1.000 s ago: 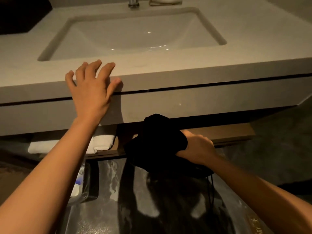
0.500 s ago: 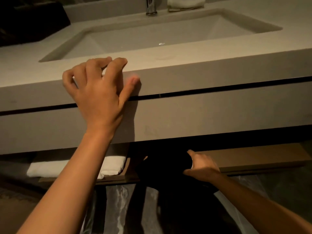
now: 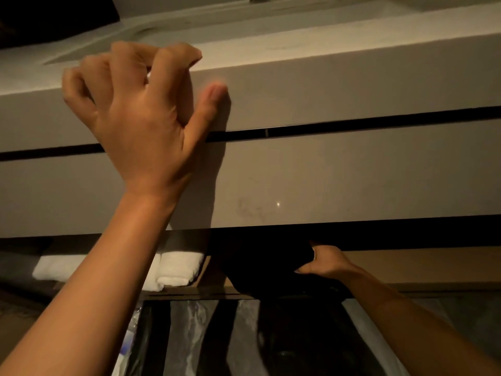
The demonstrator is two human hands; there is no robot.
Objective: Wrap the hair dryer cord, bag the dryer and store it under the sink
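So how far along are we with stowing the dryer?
Bagging looks done: only the closed black bag shows, no dryer or cord outside it. In hand: the right hand holds the bag on the wooden shelf under the sink counter, beside folded white towels, while the left hand braces on the counter edge. Left: let go and withdraw.

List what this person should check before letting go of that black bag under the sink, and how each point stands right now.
1. Right hand grips the black bag: ok.
2. Bag past the shelf front edge: not ok, part overhangs.
3. Bag clear of the white towels beside it: ok.
4. Left hand braced on the counter edge: ok.
5. Space behind the bag: cannot tell, too dark.
6. Cord wrapped inside: cannot tell, hidden.
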